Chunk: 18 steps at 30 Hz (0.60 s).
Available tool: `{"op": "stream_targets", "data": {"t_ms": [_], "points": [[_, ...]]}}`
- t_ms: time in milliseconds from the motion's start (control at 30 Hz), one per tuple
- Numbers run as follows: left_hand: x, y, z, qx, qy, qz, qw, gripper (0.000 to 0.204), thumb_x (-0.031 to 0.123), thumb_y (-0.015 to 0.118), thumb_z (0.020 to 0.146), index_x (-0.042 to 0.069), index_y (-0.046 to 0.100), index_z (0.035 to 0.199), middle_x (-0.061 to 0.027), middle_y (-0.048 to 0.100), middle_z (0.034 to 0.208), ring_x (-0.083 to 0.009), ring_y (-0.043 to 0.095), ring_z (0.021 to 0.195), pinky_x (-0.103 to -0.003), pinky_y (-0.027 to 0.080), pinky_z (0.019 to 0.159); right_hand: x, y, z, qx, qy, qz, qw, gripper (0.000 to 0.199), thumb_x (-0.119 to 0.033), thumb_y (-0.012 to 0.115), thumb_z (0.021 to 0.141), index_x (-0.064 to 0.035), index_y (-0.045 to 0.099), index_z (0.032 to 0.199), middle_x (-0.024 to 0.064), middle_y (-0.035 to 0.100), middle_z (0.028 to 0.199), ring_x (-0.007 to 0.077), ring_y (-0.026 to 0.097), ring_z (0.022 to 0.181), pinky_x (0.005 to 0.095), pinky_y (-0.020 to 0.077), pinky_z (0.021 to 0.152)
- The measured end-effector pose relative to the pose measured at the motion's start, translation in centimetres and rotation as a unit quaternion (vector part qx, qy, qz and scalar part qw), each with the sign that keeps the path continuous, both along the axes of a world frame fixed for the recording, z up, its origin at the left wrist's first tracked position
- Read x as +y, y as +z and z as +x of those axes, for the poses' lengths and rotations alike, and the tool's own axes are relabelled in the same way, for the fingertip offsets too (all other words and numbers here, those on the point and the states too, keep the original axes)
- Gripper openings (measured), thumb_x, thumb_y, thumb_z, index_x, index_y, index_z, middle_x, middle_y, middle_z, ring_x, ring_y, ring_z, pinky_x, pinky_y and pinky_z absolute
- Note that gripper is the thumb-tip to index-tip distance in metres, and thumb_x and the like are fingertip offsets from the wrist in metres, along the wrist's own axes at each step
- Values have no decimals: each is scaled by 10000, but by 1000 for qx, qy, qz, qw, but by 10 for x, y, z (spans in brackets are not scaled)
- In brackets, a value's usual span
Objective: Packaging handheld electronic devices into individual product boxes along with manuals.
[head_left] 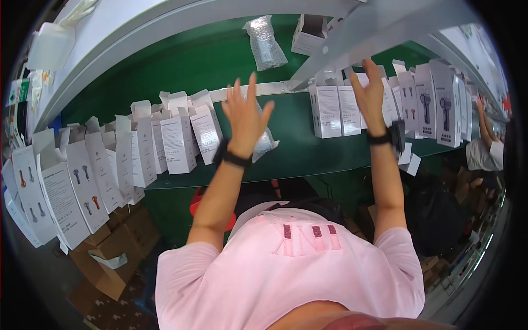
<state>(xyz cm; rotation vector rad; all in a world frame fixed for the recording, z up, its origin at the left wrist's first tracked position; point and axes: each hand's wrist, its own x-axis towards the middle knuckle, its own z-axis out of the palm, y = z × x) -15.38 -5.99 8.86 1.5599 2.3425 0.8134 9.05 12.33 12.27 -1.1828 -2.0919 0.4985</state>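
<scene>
Head view: left hand [246, 116] is raised with fingers spread wide, holding nothing, just above a bubble-wrapped packet [266, 142] lying flat on the green belt [308, 148]. Right hand [369, 93] is also open and empty, reaching over a row of upright white boxes [336, 110], fingers near their tops. More boxes [176, 137] stand at left with flaps up, apparently open for filling

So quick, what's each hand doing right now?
Left hand: open, fingers spread, holding nothing, above a bubble-wrapped item.
Right hand: open, reaching among the white boxes; no grip visible.
</scene>
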Motion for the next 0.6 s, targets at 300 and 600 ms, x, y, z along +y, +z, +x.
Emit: {"op": "stream_targets", "data": {"t_ms": [300,600], "points": [[195,-86,-120,422,-247,-87,868,288,216,496,920,273,635,1166,-83,302,1531,-317,245,1422,-613,164,1122,87,-52,-98,-385,37,-226,894,489,-338,693,790,-13,608,1145,216,623,1127,383,608,1016,451,488,874],[176,-64,-125,321,-210,-160,910,438,232,688,730,181,590,1154,-61,439,1434,-278,400,1325,-681,269,1017,103,-146,-96,-303,-68,-148,939,489,-387,722,748,-27,614,1062,280,625,1057,446,608,984,491,492,876]]}}
